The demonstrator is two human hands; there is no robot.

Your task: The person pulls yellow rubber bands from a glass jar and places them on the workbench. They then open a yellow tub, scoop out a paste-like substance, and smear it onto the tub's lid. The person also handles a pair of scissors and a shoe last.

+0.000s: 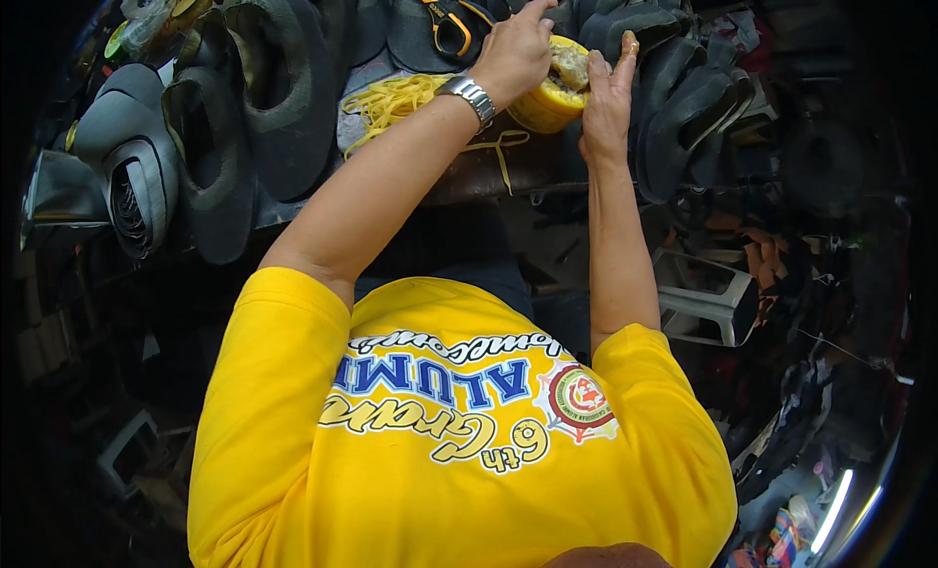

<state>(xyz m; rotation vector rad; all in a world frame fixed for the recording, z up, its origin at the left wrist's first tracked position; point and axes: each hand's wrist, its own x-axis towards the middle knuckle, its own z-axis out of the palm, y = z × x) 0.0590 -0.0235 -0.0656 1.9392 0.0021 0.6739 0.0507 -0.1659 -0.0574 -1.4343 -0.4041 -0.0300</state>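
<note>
A round yellow tub (545,111) with a pale, lumpy, sticky-looking substance inside stands tilted at the near edge of the worktable. My left hand (516,52), a metal watch on its wrist, is closed at the tub's far left rim, its finger ends partly hidden. On the tub's right side is my right hand (608,107), fingers stretched upward and apart, with a brownish smear on one fingertip. Left of the tub lies a heap of thin yellow strips (391,107). Beyond my left hand rest scissors (451,33) with orange and black handles.
Several dark shoe uppers (283,99) crowd the table's left, and more dark shoe pieces (674,109) line the right. A grey roll of material (137,187) hangs at the far left edge. Below on the right is a pale plastic stool (705,293).
</note>
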